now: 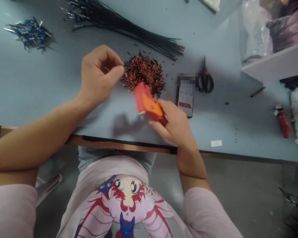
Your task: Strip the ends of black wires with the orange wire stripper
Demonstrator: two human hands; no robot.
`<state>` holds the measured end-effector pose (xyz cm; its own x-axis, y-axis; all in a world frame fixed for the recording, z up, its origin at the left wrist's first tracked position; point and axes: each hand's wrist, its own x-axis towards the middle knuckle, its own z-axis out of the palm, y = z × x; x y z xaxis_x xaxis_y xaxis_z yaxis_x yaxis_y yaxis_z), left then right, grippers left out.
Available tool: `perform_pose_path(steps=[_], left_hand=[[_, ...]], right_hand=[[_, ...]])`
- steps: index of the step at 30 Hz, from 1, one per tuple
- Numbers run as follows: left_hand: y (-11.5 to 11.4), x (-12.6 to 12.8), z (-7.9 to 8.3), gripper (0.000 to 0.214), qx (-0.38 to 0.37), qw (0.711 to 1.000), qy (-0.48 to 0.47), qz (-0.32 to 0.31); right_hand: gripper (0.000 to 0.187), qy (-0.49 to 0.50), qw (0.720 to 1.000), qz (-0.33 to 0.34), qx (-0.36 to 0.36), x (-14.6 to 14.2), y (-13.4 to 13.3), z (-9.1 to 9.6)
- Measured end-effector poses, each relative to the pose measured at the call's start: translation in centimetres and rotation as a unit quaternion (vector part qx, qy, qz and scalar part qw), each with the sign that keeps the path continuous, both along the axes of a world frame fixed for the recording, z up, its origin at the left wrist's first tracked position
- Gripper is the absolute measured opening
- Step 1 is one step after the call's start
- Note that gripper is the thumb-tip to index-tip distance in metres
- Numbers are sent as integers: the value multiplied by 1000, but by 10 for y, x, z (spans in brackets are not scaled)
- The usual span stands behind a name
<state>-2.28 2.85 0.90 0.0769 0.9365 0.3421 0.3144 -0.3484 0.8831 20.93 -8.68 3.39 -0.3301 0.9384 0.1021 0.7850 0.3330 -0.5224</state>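
Note:
My left hand (99,72) is closed in a pinch at the left edge of a pile of copper-coloured and black wire scraps (145,71). Something thin and dark shows at its fingertips, too small to name. My right hand (175,124) grips a red and orange wire stripper (151,105), slightly blurred, its red head over the pile's near edge. Beyond the pile lies a bundle of long black wires (129,28) with blue and metal ends at the left. A heap of blue and silver terminals (31,33) sits at the far left.
Right of the pile are a phone (185,97) and black-handled scissors (206,77). A white shelf or box (275,62) with plastic bags stands at the right, near a red-handled object (283,124). A white label (216,143) lies near the table's front edge.

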Motion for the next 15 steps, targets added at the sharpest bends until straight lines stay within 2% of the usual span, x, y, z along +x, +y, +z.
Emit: perform_pose_path(steps=[4,7,11,13,15], left_hand=[[3,-2,1,38,-23,999,16,28],[0,1,0,35,-42,998,34,15],[-10,7,-5,22,-15,998,47,-50],[-16,10,-8,11,22,994,51,-93],[-23,13,-10,5,68,988,66,-122]], right_hand=[[36,-129,986,108,16,-17,-2,-12],[34,-160,979,130,10,-24,-2,-18],[51,-111,986,126,-5,-17,3,-19],[43,-60,992,107,34,-12,5,-19],[28,1,990,51,129,-9,7,-21]])
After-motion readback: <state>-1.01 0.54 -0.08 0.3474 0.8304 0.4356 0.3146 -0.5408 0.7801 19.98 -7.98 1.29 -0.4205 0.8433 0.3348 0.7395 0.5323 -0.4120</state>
